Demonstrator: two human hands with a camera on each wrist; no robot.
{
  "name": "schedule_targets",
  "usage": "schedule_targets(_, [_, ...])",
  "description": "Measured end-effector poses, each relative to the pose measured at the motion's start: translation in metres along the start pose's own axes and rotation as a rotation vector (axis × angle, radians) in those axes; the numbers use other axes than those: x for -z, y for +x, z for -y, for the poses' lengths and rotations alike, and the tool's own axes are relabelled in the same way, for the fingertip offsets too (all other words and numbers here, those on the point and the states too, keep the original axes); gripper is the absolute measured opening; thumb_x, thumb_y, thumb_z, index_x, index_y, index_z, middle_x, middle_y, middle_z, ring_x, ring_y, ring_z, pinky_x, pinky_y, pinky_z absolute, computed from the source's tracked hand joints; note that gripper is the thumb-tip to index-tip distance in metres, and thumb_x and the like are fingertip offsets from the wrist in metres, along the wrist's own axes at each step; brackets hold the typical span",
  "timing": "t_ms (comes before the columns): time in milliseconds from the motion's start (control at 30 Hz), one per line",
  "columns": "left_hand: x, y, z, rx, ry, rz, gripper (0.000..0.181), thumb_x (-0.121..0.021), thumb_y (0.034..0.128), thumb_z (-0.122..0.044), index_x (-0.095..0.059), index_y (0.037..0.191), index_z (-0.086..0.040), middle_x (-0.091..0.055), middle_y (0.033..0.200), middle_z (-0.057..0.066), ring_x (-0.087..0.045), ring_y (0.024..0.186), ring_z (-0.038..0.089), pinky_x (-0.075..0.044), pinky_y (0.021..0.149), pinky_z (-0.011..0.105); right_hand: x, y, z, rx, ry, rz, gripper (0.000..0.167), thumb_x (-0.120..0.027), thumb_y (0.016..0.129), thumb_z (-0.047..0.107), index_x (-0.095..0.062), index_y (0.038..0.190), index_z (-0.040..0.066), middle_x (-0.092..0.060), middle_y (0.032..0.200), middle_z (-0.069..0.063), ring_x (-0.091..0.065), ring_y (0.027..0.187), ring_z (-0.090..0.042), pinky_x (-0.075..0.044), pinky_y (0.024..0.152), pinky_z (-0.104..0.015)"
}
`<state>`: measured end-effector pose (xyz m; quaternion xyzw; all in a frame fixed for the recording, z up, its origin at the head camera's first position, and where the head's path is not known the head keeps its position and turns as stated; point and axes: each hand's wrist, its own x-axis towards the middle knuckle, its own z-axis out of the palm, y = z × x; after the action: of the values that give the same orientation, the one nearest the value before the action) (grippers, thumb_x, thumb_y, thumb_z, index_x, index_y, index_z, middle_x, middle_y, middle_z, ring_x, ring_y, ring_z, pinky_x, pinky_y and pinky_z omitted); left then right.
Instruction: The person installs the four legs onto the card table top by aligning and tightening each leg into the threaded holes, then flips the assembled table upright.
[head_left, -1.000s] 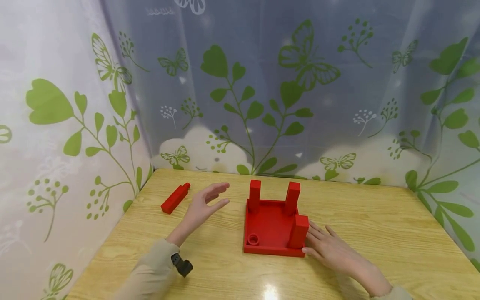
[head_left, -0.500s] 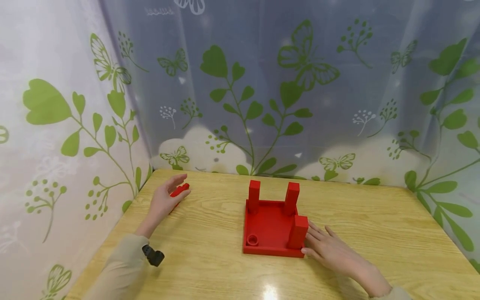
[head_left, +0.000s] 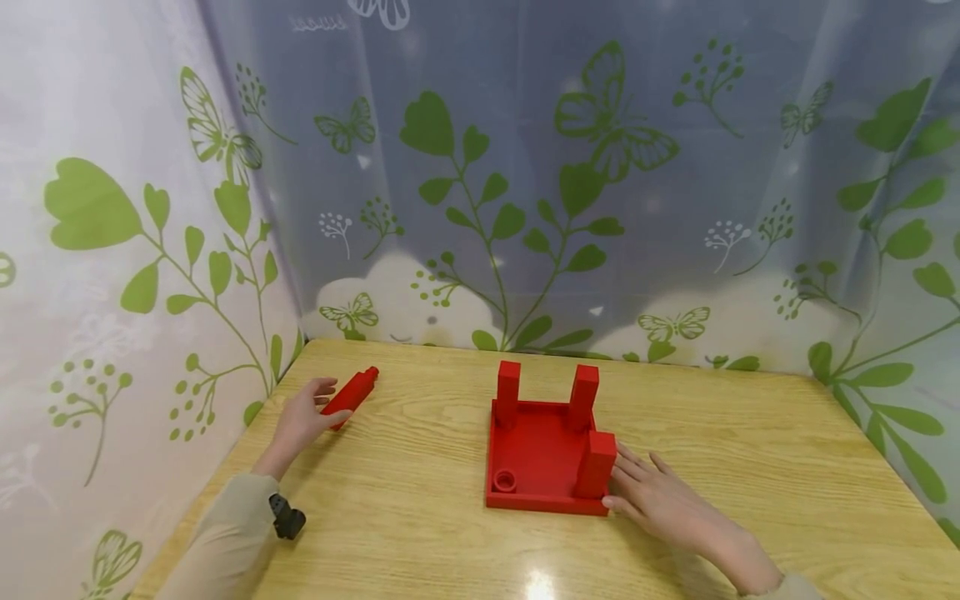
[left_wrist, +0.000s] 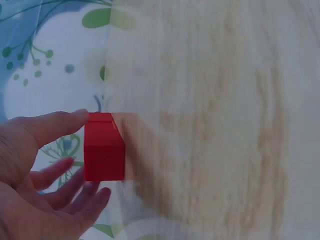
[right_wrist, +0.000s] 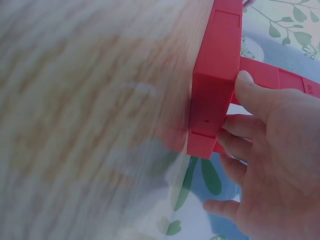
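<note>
My left hand (head_left: 303, 417) lies around the near end of a loose red table leg (head_left: 358, 390), which slants on the table with its round peg pointing away. In the left wrist view the leg (left_wrist: 104, 159) shows its square end, with the thumb at its upper edge and the fingers loosely bent beside and below. A red square toy tabletop (head_left: 543, 450) lies upside down, three legs upright in its corners. Its near left corner holds a bare round socket (head_left: 505, 481). My right hand (head_left: 667, 504) rests against its near right corner; the right wrist view shows the fingers touching its side (right_wrist: 212, 105).
A light wooden table (head_left: 427, 525) carries everything. Printed fabric with green leaves and butterflies (head_left: 480, 208) stands behind it and along both sides. A black camera (head_left: 287, 518) is strapped at the left cuff.
My left hand has moved left to the loose leg, then back towards its near end, thumb and fingers now on either side. The leg, the tabletop and my right hand stay put.
</note>
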<state>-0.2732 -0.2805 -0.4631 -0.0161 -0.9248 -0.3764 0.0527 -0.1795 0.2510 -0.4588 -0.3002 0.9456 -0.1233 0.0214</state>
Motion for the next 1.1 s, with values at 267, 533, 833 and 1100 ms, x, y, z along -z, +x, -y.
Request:
schedule_targets(267, [-0.001,0.001,0.008,0.105,0.023,0.009,0.053,-0.077,0.0884,-0.012,-0.053,0.129,0.012,-0.059,0.124,0.036,-0.059,0.111,0.048,-0.050,0.094,0.056,0.000,0.000,0.000,-0.001,0.003,0.007,0.064,-0.052,0.103,0.047,-0.048,0.150,0.003,-0.044,0.155,-0.021,-0.037,0.144,-0.043,-0.029,0.109,-0.073])
schedule_targets(533, [-0.003,0.003,0.011,0.106,0.080,-0.062,0.044,-0.073,0.0883,-0.013,-0.061,0.124,0.009,-0.065,0.117,0.031,-0.063,0.100,0.041,-0.051,0.083,0.044,0.001,0.000,0.000,0.001,-0.004,-0.003,0.064,-0.053,0.103,0.047,-0.049,0.150,0.004,-0.044,0.155,-0.021,-0.037,0.144,-0.043,-0.029,0.109,-0.073])
schedule_targets(833, [0.002,0.001,0.002,0.079,0.037,-0.125,0.044,-0.072,0.0903,-0.015,-0.061,0.129,0.005,-0.063,0.124,0.030,-0.063,0.108,0.044,-0.052,0.088,0.049,0.004,0.000,0.002,-0.004,0.009,0.005,0.065,-0.053,0.103,0.046,-0.048,0.150,0.002,-0.043,0.155,-0.021,-0.036,0.145,-0.044,-0.028,0.110,-0.073])
schedule_targets(1100, [0.006,0.002,-0.008,0.005,-0.045,-0.218,0.040,-0.071,0.0935,-0.012,-0.063,0.130,0.004,-0.066,0.124,0.028,-0.065,0.110,0.041,-0.053,0.091,0.045,0.002,-0.001,0.002,0.002,0.004,-0.003,0.064,-0.054,0.103,0.045,-0.048,0.150,0.003,-0.044,0.155,-0.021,-0.037,0.144,-0.044,-0.029,0.109,-0.072])
